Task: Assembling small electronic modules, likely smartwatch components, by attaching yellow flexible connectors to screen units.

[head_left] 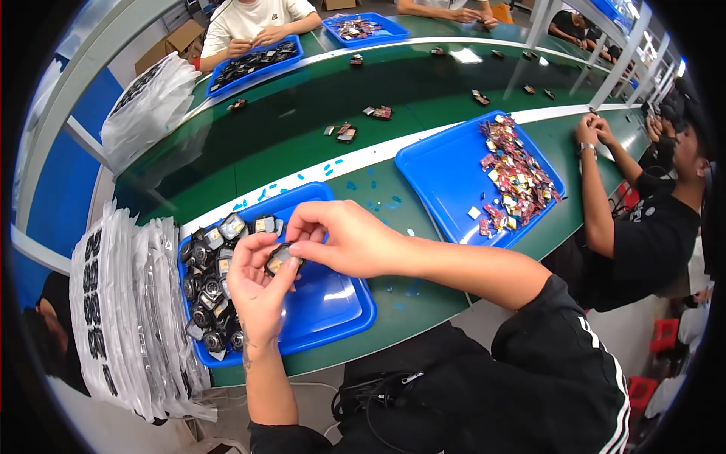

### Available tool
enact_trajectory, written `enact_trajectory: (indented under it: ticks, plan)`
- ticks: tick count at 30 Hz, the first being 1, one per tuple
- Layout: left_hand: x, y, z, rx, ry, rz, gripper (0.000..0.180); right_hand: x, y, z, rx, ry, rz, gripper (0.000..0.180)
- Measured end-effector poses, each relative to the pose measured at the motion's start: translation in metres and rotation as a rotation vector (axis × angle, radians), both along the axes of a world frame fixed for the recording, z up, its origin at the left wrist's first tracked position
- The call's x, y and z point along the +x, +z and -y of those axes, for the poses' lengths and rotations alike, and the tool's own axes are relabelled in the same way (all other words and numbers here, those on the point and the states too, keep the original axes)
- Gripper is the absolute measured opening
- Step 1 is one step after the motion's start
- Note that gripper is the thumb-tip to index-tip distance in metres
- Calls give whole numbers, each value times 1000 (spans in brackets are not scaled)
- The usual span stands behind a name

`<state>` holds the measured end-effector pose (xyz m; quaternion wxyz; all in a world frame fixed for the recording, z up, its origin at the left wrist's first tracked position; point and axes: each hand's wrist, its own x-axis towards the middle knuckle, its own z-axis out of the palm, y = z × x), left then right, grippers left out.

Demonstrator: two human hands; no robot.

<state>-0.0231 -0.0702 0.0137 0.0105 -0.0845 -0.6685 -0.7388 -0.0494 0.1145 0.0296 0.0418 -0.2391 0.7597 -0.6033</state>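
Apparently, close two-handed work on a single piece is the step in hand. Left of the frame's centre, the bare left hand (255,301) holds a small black-rimmed unit with a pale, squarish face (280,262), its thumb clamped against the near side and its fingers curled behind. The bare right hand (349,239) comes in from the right, thumb and fingertips bent together at the unit's upper edge; whether they pinch a separate part or only the rim, I cannot tell.

Both hands are above a shallow blue plastic tray (333,306), whose left side is heaped with similar round black plastic units (198,254). Right of centre, a second rectangular blue plastic tray (441,180) carries a pile of small red, white and yellow pieces (522,185).

As I judge it, the next move calls for a steady left-hand hold while the right fingertips work finely at that edge.
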Motion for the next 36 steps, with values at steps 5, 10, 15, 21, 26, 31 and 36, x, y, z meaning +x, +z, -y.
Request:
enact_trajectory:
  ticks: [5,10,15,21,26,31,36]
  plan:
    - [-6,-15,-5,-300,89,-179,15,-50,-3,-33,155,-200,-180,12]
    - [-8,-20,-11,-914,69,-475,13,-138,-29,-101,868,-713,-155,69]
    - [-8,-24,-6,-1001,15,-487,23,-166,-66,-120,853,-522,-185,96]
    - [-8,-16,-8,-838,157,-530,37,-159,-59,-121,657,-544,-169,78]
    - [-5,-16,-4,-322,-104,-123,34,-117,-28,-86,340,-404,-274,66]
    - [-8,-5,-1,256,-435,287,51,-43,1,-40,28,-128,-269,71]
    - [-4,-1,-10,490,-382,244,46,-7,13,-16,79,23,-383,70]
